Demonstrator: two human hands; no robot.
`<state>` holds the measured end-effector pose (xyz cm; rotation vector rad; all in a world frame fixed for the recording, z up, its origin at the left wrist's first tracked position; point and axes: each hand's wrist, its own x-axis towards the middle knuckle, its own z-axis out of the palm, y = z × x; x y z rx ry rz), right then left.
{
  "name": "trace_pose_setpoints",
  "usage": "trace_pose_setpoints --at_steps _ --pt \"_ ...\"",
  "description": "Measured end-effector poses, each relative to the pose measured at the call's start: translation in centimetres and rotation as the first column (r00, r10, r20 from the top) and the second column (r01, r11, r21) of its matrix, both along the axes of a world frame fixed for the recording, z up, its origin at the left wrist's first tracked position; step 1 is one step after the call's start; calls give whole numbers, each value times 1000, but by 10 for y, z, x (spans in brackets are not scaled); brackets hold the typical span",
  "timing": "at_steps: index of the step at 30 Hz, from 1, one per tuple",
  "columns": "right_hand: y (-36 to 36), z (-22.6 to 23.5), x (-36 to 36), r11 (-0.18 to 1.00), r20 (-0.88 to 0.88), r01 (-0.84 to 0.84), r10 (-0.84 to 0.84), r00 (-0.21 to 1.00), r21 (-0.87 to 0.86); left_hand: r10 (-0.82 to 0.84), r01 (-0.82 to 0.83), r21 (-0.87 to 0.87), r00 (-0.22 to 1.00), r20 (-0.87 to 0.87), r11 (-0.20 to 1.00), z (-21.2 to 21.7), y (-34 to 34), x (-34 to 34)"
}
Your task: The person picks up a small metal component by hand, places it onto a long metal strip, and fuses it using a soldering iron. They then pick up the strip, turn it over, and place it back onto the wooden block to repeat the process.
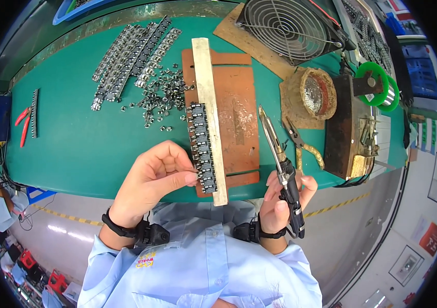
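A strip of small black circuit boards point(201, 149) lies along a pale bar point(209, 92) on a brown board point(236, 113). At the strip's lower left edge, the thumb and forefinger of my left hand point(154, 169) pinch together; what is between them is too small to name. My right hand point(283, 203) is wrapped round the handle of a soldering iron point(276, 146). Its tip points up and away, right of the brown board and apart from the strip. Loose small metal parts point(162, 95) are heaped left of the bar.
More board strips point(126, 61) lie at the back left, red-handled pliers point(25, 126) at far left. On the right are yellow-handled pliers point(303, 143), a round pot point(311, 95), a solder spool point(372, 84) on a dark box point(349, 128), and a fan point(290, 28) behind.
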<state>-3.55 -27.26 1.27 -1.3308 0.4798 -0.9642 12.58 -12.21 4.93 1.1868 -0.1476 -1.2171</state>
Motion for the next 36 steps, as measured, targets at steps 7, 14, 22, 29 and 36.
trace_pose_setpoints --at_steps 7,14,22,29,36 --pt "1 0 1 1000 1 9 -9 1000 5 24 -24 -10 1000 -8 1000 -2 0 -1" --pt "-3 -8 -12 971 -40 -70 63 997 -229 -5 3 -41 999 -38 999 -3 0 1" --pt "-14 27 -39 746 -286 -370 246 926 -554 -15 11 -54 998 -66 998 -2 1 5" --pt "-8 29 -38 701 -335 -397 233 913 -593 -34 33 -21 999 -37 999 -3 0 6" --pt "-8 27 -37 677 -348 -419 249 904 -604 -32 30 -39 998 -55 999 -5 0 6"
